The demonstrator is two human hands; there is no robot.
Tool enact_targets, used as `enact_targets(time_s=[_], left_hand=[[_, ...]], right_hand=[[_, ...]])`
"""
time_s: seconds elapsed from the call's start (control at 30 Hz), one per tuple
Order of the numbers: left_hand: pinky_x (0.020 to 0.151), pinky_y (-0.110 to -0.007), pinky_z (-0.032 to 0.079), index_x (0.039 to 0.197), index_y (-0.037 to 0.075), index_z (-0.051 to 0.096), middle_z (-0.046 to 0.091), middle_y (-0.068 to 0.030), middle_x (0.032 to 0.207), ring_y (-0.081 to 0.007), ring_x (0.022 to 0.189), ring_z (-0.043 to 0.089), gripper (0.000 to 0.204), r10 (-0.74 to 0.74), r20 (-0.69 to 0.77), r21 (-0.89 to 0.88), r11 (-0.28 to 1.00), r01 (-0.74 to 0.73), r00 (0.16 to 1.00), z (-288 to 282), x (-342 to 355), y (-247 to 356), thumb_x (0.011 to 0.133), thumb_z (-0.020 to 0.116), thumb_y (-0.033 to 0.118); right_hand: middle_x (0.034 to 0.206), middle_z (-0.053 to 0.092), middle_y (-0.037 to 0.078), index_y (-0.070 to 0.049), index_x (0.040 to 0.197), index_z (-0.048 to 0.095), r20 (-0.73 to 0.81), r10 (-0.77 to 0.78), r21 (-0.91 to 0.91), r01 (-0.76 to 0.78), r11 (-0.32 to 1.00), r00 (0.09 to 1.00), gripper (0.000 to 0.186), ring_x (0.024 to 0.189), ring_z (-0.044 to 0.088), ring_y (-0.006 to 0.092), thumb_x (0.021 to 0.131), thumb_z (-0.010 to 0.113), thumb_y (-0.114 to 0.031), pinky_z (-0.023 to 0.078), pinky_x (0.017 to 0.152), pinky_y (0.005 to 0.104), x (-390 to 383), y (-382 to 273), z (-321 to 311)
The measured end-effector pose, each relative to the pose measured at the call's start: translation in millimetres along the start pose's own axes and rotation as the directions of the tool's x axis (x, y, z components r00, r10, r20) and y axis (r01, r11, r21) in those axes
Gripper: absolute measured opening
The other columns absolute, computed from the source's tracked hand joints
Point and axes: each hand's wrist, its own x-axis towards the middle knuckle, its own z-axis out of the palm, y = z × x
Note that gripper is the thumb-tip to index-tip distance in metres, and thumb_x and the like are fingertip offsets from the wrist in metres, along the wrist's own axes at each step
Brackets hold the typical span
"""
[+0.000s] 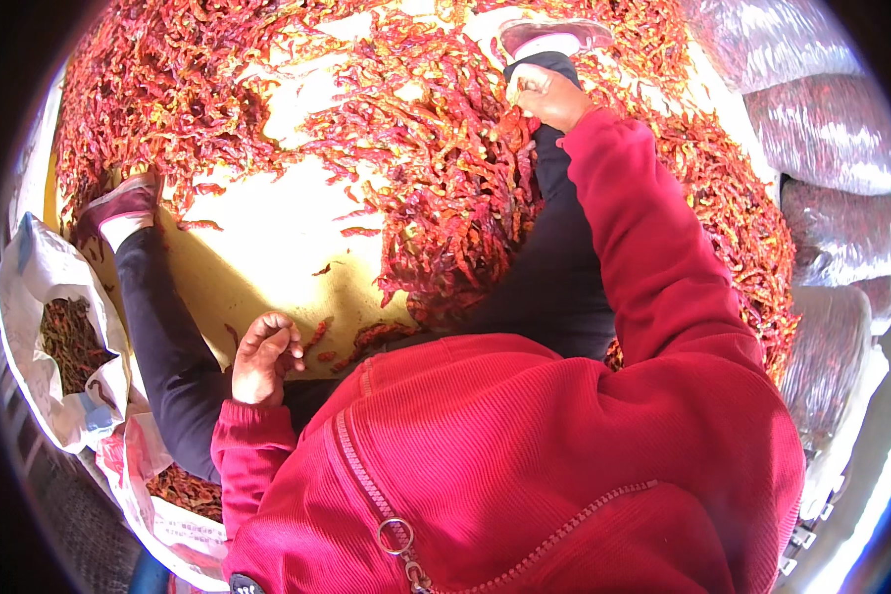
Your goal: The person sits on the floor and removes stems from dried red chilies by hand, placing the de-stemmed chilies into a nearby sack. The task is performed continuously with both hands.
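Observation:
Dried red chili peppers (455, 188) lie in a thick heap between my outstretched legs. My right hand (549, 97) is stretched far forward over my right shin, beside the shoe, with its fingers pinched together. A bit of red chili (532, 123) shows at its fingertips. Close to my lap, over the yellowish ground sheet (267, 238), my left hand (262, 358) is raised with its fingers curled in. What it holds, if anything, is hidden. A few loose chilies (317, 335) lie just beside it.
At the left stand an open white sack (45, 257) with darker chilies inside and another open sack (183, 530) with red ones. Clear plastic bags (827, 129) packed with chilies are stacked along the right. More chilies (168, 89) spread across the far side around my shoes (124, 203).

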Motion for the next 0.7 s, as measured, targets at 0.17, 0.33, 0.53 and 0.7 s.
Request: enact_targets(time_s=[0.17,0.33,0.53,0.7], left_hand=[[0.048,-0.022,0.042,0.086,0.004,0.049,0.050,-0.0047,0.073,-0.0112,0.057,0.049,0.010,0.052,0.121,0.047,0.997,-0.058,0.991,17.2,4.2,12.7,0.078,0.046,0.009],[0.049,-0.021,0.041,0.092,0.004,0.048,0.050,-0.0044,0.073,-0.0106,0.056,0.048,0.015,0.112,0.299,0.138,0.978,-0.159,0.948,49.4,18.3,31.8,0.078,0.043,0.003],[0.052,-0.018,0.038,0.099,0.005,0.042,0.047,-0.0018,0.081,-0.0068,0.065,0.045,0.024,0.181,0.438,0.346,0.870,-0.351,0.880,94.2,30.4,30.3,0.076,0.043,-0.002],[0.059,-0.021,0.041,0.087,0.002,0.045,0.051,-0.0027,0.073,-0.0083,0.065,0.049,0.015,0.281,0.286,0.261,0.897,-0.357,0.916,77.4,30.0,9.5,0.075,0.044,-0.007]], right_hand=[[0.068,0.047,-0.003,-0.005,0.077,0.049,-0.094,-0.197,0.122,0.208,0.971,0.976,0.002,0.063,0.044,0.0048,0.075,0.049,-0.007,0.036,0.058,0.0195,-23.2,-37.9,-2.3],[0.068,0.047,-0.002,-0.006,0.075,0.049,0.056,-0.207,0.302,0.181,0.936,0.977,0.006,0.060,0.043,0.0041,0.072,0.045,-0.003,0.037,0.054,0.0202,-47.2,-85.6,45.6],[0.077,0.053,0.010,-0.001,0.077,0.049,0.173,-0.397,0.246,0.351,0.904,0.901,0.009,0.062,0.050,0.0153,0.069,0.052,-0.007,0.040,0.057,0.0271,-74.3,-119.1,149.6],[0.088,0.054,0.008,-0.006,0.109,0.046,0.222,-0.283,0.387,0.182,0.904,0.933,0.033,0.062,0.050,0.0114,0.075,0.048,-0.005,0.042,0.050,0.0234,-70.1,-122.0,177.1]])
